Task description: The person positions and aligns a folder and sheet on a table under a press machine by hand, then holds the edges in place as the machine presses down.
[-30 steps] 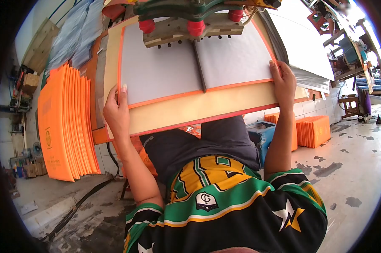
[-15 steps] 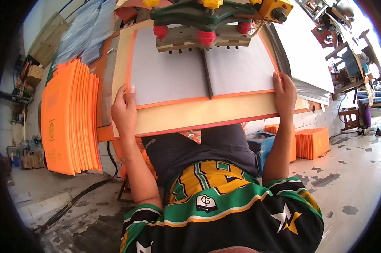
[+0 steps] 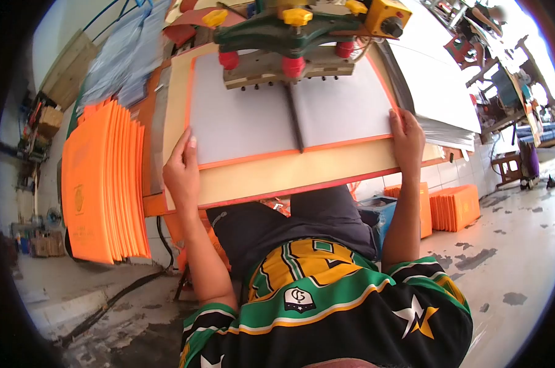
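An orange-edged folder cover (image 3: 246, 126) lies opened out, its pale inner side up and a dark spine strip down the middle. It rests on the cream board (image 3: 302, 178) of a press. My left hand (image 3: 182, 168) pinches its left edge near the front corner, thumb on top. On the opposite side my right hand (image 3: 407, 138) grips the right edge near the front corner. Above the cover's far part hangs the green press head (image 3: 289, 37) with red cylinders and yellow knobs; it hides the cover's back edge.
A stack of orange folders (image 3: 99, 184) stands at the left of the press. More orange folders (image 3: 455, 207) sit on the floor at right, near a blue container (image 3: 380, 214). White sheets (image 3: 440, 80) are piled right of the press. Another person (image 3: 489, 18) is at the far right.
The camera view has shifted slightly, so the press and folders appear a little lower on the left. Both hands keep their hold at the cover's side edges.
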Motion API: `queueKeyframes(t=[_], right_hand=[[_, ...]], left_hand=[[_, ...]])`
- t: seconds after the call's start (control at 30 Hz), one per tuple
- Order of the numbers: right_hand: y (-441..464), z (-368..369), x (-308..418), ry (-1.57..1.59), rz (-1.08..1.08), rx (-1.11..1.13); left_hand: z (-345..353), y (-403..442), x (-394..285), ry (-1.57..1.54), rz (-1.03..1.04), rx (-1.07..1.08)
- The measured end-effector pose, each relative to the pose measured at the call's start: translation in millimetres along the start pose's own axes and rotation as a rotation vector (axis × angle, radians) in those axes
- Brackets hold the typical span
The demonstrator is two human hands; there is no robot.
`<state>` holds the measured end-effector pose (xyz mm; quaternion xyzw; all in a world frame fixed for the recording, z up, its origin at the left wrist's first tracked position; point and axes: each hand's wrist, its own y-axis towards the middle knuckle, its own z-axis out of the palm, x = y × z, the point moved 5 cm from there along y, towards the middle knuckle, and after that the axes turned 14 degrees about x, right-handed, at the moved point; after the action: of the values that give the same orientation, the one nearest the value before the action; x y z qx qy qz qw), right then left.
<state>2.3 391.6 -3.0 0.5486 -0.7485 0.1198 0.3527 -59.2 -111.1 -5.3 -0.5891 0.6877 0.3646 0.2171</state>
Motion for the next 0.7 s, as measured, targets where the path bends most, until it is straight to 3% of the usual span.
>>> queueKeyframes(t=[0.7], right_hand=[[-3, -2, 9, 0.080, -0.051, -0.017]], left_hand=[[0, 0, -7, -0.035, -0.085, 0.057]])
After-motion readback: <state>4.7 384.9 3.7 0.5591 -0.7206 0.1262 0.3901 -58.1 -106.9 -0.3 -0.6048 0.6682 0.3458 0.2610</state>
